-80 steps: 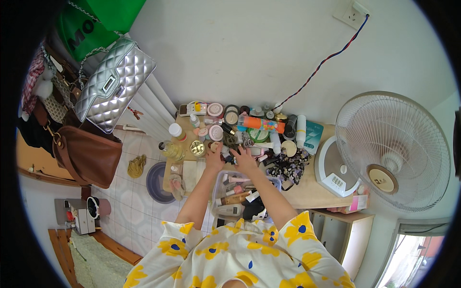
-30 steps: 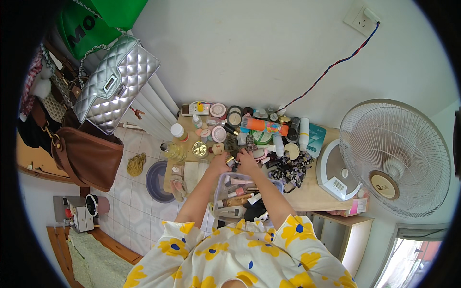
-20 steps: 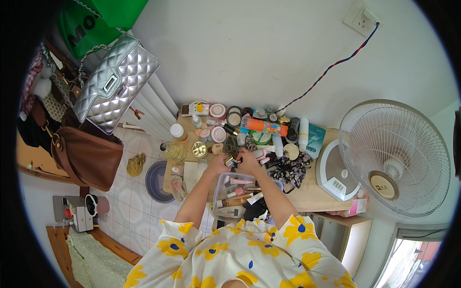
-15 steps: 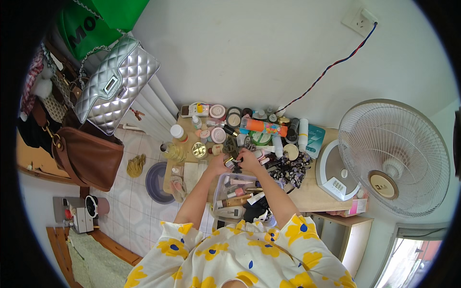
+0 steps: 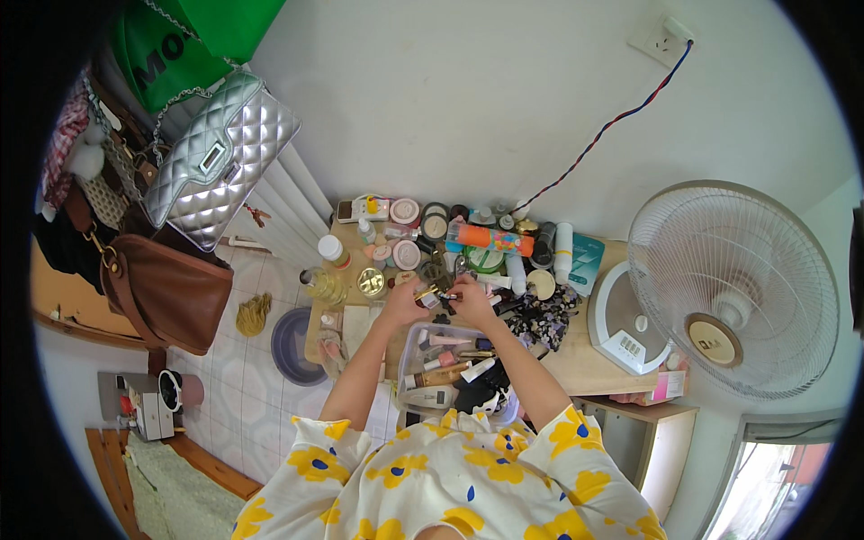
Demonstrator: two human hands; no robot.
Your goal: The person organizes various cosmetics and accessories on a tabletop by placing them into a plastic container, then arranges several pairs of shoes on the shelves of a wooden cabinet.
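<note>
- The left hand [image 5: 404, 301] grasps a small gold-and-pale object [image 5: 427, 297] just above the worktop [image 5: 583, 369]; a loose fingertip hold could let it slip among the crowded cosmetics.
- The right hand [image 5: 471, 300] is bent in a pinch beside it, seemingly on a small dark piece [image 5: 449, 296], too small to identify; if the two parts belong together, an uneven pull could jerk them apart.
- Anything dropped could land in the clear, rectangular plastic tub [image 5: 402, 364] below, lost among its tubes.
- A sweeping right elbow or wrist might drag the black floral cloth [image 5: 544, 317] and upset its neighbours.
- The yellowish clear bottle [image 5: 326, 286] stands near the worktop's left edge; a knock could topple it toward the purple round basin [image 5: 280, 346].
</note>
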